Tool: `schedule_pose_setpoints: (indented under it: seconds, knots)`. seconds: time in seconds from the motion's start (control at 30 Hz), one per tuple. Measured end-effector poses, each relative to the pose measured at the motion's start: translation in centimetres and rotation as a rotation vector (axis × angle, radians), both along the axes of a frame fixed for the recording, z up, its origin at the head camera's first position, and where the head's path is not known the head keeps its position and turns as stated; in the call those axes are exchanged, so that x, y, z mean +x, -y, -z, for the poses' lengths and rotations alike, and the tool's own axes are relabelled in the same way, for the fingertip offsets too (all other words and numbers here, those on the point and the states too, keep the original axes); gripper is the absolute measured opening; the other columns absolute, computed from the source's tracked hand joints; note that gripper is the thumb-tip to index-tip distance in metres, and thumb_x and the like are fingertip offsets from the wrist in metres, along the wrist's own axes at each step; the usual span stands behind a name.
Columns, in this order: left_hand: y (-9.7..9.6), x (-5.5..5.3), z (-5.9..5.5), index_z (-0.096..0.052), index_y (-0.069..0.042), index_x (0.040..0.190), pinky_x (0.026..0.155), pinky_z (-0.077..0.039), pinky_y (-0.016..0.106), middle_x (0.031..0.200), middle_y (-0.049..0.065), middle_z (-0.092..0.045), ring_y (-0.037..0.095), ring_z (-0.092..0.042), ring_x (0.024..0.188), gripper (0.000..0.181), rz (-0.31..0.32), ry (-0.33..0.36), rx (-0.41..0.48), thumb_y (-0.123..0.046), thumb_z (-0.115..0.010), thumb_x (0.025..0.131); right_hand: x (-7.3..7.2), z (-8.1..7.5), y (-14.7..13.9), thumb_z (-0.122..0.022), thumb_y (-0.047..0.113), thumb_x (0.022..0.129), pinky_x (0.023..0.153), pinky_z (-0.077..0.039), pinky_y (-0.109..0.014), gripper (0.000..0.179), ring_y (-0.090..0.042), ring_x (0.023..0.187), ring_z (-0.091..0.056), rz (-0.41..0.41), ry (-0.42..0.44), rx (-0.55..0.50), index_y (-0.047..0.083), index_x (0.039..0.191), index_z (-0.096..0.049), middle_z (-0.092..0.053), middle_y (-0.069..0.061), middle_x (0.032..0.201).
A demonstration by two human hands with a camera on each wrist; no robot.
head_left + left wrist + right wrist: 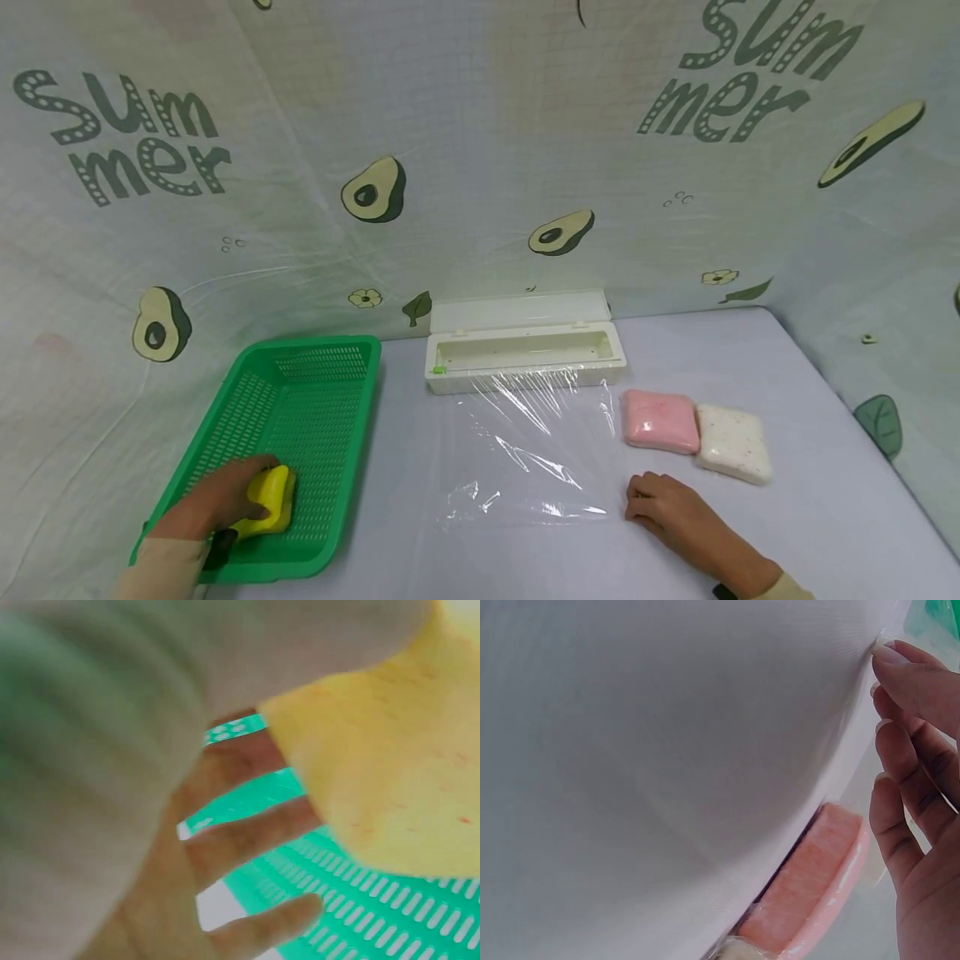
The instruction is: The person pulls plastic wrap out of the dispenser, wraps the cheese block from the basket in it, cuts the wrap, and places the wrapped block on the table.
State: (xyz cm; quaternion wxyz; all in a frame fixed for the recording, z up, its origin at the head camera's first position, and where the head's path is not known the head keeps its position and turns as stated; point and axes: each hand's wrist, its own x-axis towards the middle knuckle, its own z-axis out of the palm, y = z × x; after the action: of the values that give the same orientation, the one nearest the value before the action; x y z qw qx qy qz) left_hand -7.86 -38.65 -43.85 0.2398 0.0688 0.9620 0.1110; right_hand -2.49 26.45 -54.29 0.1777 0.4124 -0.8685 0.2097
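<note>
My left hand (228, 493) reaches into the green plastic basket (372, 400), gripping a yellow bar of soap (279, 498) between thumb and fingers. Close up, the yellow bar (390, 772) shows small reddish specks. My right hand (671, 515) rests on the table by the lower right corner of a sheet of clear cling film (517, 467). Its fingers (900, 754) are loosely bent, with the thumb and index tips apart. The film runs out flat from a white dispenser box (525, 379) whose lid stands raised.
Right of the film lie a pink bar of soap (660, 421) and a white speckled bar (733, 443), side by side and film-wrapped. A white cloth covers the table (405, 467). Behind it hangs a printed curtain (465, 167) with avocados and lettering.
</note>
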Motion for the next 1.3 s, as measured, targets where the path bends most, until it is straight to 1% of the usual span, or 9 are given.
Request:
schedule_pose_setpoints:
  seconds: [0.3, 0.4, 0.53, 0.63, 0.73, 0.83, 0.93, 1.1, 1.3]
  knots:
    - [-4.1, 1.6, -2.8, -0.066, 0.001, 0.126, 0.076, -0.055, 0.047, 0.111, 0.009, -0.073, 0.019, -0.06, 0.084, 0.059, 0.094, -0.403, 0.034, -0.02, -0.094, 0.078, 0.1, -0.1, 0.1, -0.091, 0.006, 0.064, 0.071, -0.04, -0.016, 0.029, -0.003, 0.081, -0.053, 0.01, 0.011, -0.001, 0.024, 0.081, -0.075, -0.059, 0.014, 0.095]
    - [-6.2, 2.1, -4.4, -0.067, -0.001, 0.125, 0.081, -0.055, 0.052, 0.111, 0.008, -0.074, 0.021, -0.063, 0.086, 0.058, 0.127, -0.519, 0.022, -0.022, -0.094, 0.078, 0.2, -0.2, 0.1, -0.092, 0.005, 0.064, 0.071, -0.04, -0.016, 0.03, -0.003, 0.081, -0.053, 0.015, 0.025, -0.004, 0.024, 0.081, -0.076, -0.059, 0.015, 0.095]
    - [-9.3, 2.9, -7.0, -0.067, -0.004, 0.126, 0.098, -0.048, 0.065, 0.117, 0.009, -0.075, 0.032, -0.068, 0.103, 0.058, 0.157, -0.623, 0.047, -0.021, -0.095, 0.078, 0.3, -0.1, 0.0, -0.093, 0.005, 0.064, 0.07, -0.04, -0.015, 0.03, -0.002, 0.08, -0.053, 0.03, 0.037, 0.002, 0.025, 0.08, -0.076, -0.059, 0.015, 0.095]
    - [-11.9, 3.3, -8.5, -0.068, -0.006, 0.125, 0.103, -0.045, 0.065, 0.118, 0.007, -0.074, 0.033, -0.067, 0.109, 0.057, 0.201, -0.696, 0.08, -0.02, -0.095, 0.077, 0.3, 0.0, 0.0, -0.092, 0.005, 0.065, 0.069, -0.04, -0.015, 0.03, -0.002, 0.08, -0.053, 0.032, 0.037, 0.0, 0.024, 0.079, -0.076, -0.059, 0.015, 0.094]
    - [-14.8, 3.4, -9.2, -0.069, -0.008, 0.124, 0.104, -0.046, 0.061, 0.117, 0.005, -0.074, 0.03, -0.066, 0.109, 0.057, 0.256, -0.738, 0.098, -0.024, -0.095, 0.077, 0.3, 0.0, 0.1, -0.092, 0.006, 0.065, 0.069, -0.04, -0.015, 0.029, -0.001, 0.08, -0.053, 0.034, 0.027, 0.002, 0.025, 0.079, -0.075, -0.059, 0.016, 0.094]
    - [-17.9, 3.4, -9.1, -0.069, -0.01, 0.125, 0.106, -0.047, 0.06, 0.118, 0.003, -0.073, 0.028, -0.065, 0.11, 0.057, 0.301, -0.729, 0.12, -0.026, -0.095, 0.077, 0.3, 0.0, 0.1, -0.091, 0.006, 0.065, 0.069, -0.04, -0.015, 0.028, -0.001, 0.08, -0.053, 0.031, 0.024, -0.003, 0.025, 0.079, -0.075, -0.059, 0.015, 0.094]
    - [-21.0, 3.1, -8.2, -0.068, -0.013, 0.125, 0.11, -0.045, 0.061, 0.118, 0.0, -0.072, 0.027, -0.064, 0.111, 0.056, 0.325, -0.678, 0.149, -0.028, -0.095, 0.078, 0.4, 0.0, 0.1, -0.09, 0.006, 0.064, 0.07, -0.04, -0.016, 0.028, -0.002, 0.08, -0.053, 0.03, 0.016, -0.008, 0.024, 0.079, -0.075, -0.059, 0.015, 0.094]
    - [-25.3, 2.5, -5.6, -0.069, -0.015, 0.125, 0.11, -0.044, 0.059, 0.116, -0.003, -0.072, 0.024, -0.064, 0.109, 0.052, 0.371, -0.591, 0.212, -0.031, -0.093, 0.082, 0.4, 0.0, 0.2, -0.089, 0.006, 0.065, 0.07, -0.04, -0.016, 0.027, -0.002, 0.08, -0.053, 0.028, -0.002, -0.011, 0.024, 0.078, -0.074, -0.059, 0.015, 0.094]
    - [-28.9, 1.7, -2.3, -0.068, -0.017, 0.127, 0.107, -0.045, 0.054, 0.115, -0.004, -0.071, 0.021, -0.063, 0.106, 0.051, 0.419, -0.561, 0.235, -0.038, -0.089, 0.086, 0.4, -0.1, 0.2, -0.089, 0.005, 0.064, 0.07, -0.04, -0.016, 0.028, -0.002, 0.08, -0.054, 0.027, 0.003, -0.014, 0.024, 0.079, -0.075, -0.059, 0.015, 0.094]
